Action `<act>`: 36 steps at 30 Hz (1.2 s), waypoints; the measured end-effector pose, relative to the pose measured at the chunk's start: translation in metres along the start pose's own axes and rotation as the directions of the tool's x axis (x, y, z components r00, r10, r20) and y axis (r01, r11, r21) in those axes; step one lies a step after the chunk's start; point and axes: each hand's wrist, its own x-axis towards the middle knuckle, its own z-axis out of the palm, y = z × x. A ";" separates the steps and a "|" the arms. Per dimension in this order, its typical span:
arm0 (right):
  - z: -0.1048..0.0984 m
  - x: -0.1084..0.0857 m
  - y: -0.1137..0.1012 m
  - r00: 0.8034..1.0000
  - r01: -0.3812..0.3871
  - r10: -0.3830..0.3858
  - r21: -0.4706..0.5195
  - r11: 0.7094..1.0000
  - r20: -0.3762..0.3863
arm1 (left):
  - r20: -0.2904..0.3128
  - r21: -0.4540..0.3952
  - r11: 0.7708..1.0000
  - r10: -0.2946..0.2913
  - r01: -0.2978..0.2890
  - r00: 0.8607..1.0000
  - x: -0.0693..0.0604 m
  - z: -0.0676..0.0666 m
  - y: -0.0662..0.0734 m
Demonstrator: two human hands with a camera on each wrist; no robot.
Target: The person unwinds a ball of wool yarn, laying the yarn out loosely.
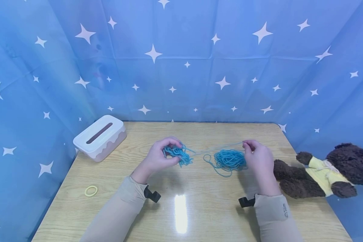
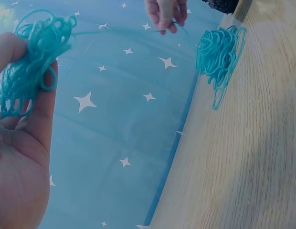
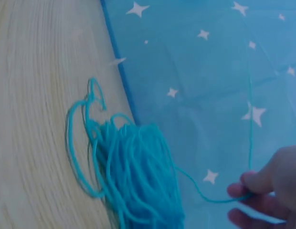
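A loose bundle of turquoise yarn (image 2: 36, 62) is gripped between the thumb and fingers of my left hand (image 1: 157, 156), raised over the table. From it a single strand (image 3: 250, 119) stretches across to my right hand (image 1: 258, 158), whose thumb and fingertips pinch it. Below and just left of that right hand, a bigger pile of the same yarn (image 1: 230, 160) lies on the wooden table, with a loop trailing off its left side. In the right wrist view the pinched strand also runs down to this pile.
At the back left stands a white tissue box (image 1: 104, 137) with a slotted lid. A pale yellow ring (image 1: 91, 191) lies near the left edge of the table (image 1: 211, 208). A dark brown plush toy (image 1: 323, 171) in yellow clothing lies at the right edge. Behind hangs a blue starry curtain (image 1: 181, 87).
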 end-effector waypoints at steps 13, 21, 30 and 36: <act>0.011 0.010 0.022 0.953 -0.111 0.167 -0.219 0.969 0.254 | -0.008 0.013 1.000 -0.020 0.020 1.000 0.000 -0.004 -0.003; 0.030 -0.010 -0.030 0.956 0.220 -0.228 0.065 0.973 0.183 | 0.004 0.010 1.000 0.012 -0.012 1.000 0.000 0.000 -0.001; 0.070 -0.044 -0.085 0.851 0.376 -0.475 0.372 0.849 0.223 | 0.022 0.007 0.999 0.031 -0.032 0.999 0.000 0.002 0.000; 0.072 -0.050 -0.089 0.885 0.354 -0.439 0.390 0.850 0.153 | 0.034 -0.003 1.000 0.025 -0.025 0.999 0.000 0.002 -0.001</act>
